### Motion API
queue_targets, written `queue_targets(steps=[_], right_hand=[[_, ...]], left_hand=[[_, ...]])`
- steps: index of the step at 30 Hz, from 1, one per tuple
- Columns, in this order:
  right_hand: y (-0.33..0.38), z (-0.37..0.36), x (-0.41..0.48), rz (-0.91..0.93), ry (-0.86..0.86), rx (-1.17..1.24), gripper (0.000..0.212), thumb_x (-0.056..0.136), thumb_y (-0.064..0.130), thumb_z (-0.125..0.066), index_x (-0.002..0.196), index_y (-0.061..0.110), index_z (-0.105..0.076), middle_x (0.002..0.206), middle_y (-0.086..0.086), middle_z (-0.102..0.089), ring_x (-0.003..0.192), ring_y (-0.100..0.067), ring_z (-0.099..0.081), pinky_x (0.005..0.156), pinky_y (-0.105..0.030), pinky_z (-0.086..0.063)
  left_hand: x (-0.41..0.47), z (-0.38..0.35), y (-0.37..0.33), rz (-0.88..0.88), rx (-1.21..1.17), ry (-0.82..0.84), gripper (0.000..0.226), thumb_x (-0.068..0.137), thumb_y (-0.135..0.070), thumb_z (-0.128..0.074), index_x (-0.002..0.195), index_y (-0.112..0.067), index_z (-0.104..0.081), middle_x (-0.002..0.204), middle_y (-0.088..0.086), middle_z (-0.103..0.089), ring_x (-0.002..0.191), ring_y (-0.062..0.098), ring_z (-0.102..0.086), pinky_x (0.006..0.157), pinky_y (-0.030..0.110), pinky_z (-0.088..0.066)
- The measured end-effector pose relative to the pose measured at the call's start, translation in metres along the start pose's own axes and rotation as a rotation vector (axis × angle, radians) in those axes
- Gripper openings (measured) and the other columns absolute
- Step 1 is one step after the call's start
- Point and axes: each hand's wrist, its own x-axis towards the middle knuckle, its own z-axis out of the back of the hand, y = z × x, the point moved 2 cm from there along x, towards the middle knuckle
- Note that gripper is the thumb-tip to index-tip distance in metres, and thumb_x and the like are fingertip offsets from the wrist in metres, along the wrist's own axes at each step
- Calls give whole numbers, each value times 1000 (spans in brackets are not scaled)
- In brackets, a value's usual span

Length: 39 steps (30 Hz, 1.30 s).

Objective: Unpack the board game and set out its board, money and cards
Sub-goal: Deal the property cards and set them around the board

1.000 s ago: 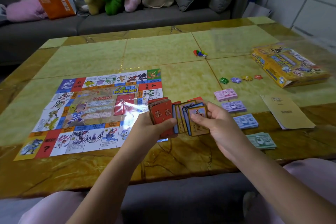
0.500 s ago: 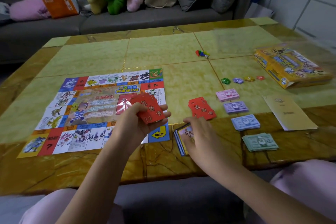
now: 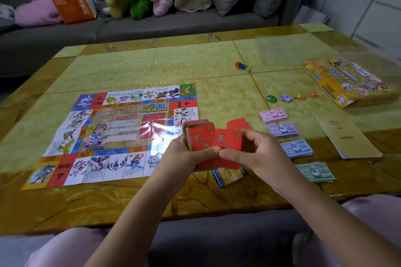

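Just off the board's (image 3: 121, 134) right edge, both your hands are up over the table (image 3: 195, 67), on the red cards. Left hand (image 3: 184, 155) grips the red card stack (image 3: 200, 136), thumb across its lower face. Right hand (image 3: 258, 154) pinches a red card (image 3: 227, 144) between thumb and curled fingers, its left edge overlapping the stack. Both sit portrait, long axis vertical in view, printed red side facing you, characters reading upright. Another red pile (image 3: 237, 123) peeks out behind your right fingers; can't tell if it touches them. Board lies flat, long axis parallel to the table's near edge, centre title upright to you. Property cards (image 3: 230, 176) lie just right of the board's near right corner, partly hidden by your hands. Further right of the board: four money stacks (image 3: 283, 130) in a column, each long axis running across the table, well apart from the board.
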Motion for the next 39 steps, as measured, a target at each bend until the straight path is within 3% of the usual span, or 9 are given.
queue_targets(steps=[6,11,14,18,21,25,29,34,39], right_hand=[[-4,7,5,-36,-145,122,36,62,35,-76,95,20,-73,88,7,-75,83,-9,-71,81,-31,-58],[-7,6,5,-56,-127,56,36,60,41,-76,92,23,-73,86,8,-75,82,-9,-72,80,-37,-58],[-10,2,3,-52,-106,38,39,60,45,-75,93,24,-73,88,8,-75,83,-9,-71,81,-39,-58],[-12,2,5,-37,-172,108,21,72,27,-77,92,25,-72,87,7,-75,82,-9,-72,78,-32,-58],[-11,7,9,-56,-208,202,19,75,16,-76,92,22,-71,89,2,-75,83,-12,-72,75,-26,-58],[-9,4,5,-69,-161,179,26,71,25,-77,96,21,-72,89,2,-75,85,-13,-72,78,-32,-58],[-11,-1,3,-77,-166,166,23,74,23,-76,97,19,-73,89,1,-76,83,-15,-72,79,-39,-58],[-11,-1,6,-72,-151,158,19,79,15,-73,98,16,-72,90,2,-75,85,-13,-72,79,-32,-58],[-1,25,28,-84,-162,158,22,88,8,-63,107,20,-62,99,0,-73,92,-10,-69,81,-28,-56]], left_hand=[[1,-6,-2,57,-285,45,28,84,-17,-55,107,-1,-60,98,14,-73,90,26,-71,71,39,-60],[2,-4,2,-47,-38,-33,31,77,-18,-63,107,-12,-63,101,8,-74,93,23,-71,80,36,-58],[3,-3,5,-64,-32,-117,34,73,-16,-71,106,-11,-65,98,8,-74,89,24,-72,73,30,-59],[3,-7,2,-60,-110,-83,25,85,-22,-60,106,-10,-64,93,7,-75,87,20,-72,70,29,-59],[4,-6,-1,-48,-197,-54,17,95,-13,-48,103,-10,-62,92,6,-75,87,18,-72,72,29,-59],[3,-2,0,-116,-67,-68,25,84,-20,-58,108,-14,-62,102,7,-74,94,22,-71,75,31,-58],[4,1,0,-137,-49,-137,24,76,-19,-66,100,-18,-64,95,5,-75,87,21,-72,75,32,-59],[4,-2,1,-71,-85,-164,27,76,-21,-68,101,-12,-65,95,8,-75,86,22,-72,74,33,-59],[10,2,-1,66,-394,-206,13,95,-9,-51,97,1,-58,92,18,-72,84,28,-71,68,35,-61]])
